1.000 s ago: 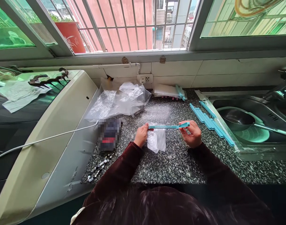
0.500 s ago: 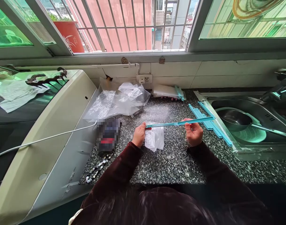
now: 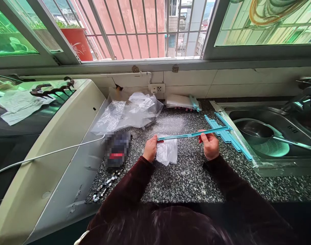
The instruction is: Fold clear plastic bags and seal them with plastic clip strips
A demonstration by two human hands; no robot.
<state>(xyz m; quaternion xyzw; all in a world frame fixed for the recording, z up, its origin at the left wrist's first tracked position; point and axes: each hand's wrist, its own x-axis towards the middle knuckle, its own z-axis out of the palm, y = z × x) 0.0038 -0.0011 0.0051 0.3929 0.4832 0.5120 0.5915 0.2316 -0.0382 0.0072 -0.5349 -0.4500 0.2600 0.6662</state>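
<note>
Newly unfolded, 1 turquoise strip [image 3: 190,135] extended past the right fingers [image 3: 203,136]; these and the left fingers [image 3: 154,139] pinched it, apparently for steadiness.

Big grey-framed window [image 3: 155,64], metal bars [image 3: 145,34] outside, loads of daylight. Pale tiles [image 3: 188,79] run underneath, then a speckled black-and-white counter [image 3: 183,180] with a steel sink [image 3: 293,128] off to the right.

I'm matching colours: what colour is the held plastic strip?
The plastic strip is turquoise, best seen in the head view.
</note>
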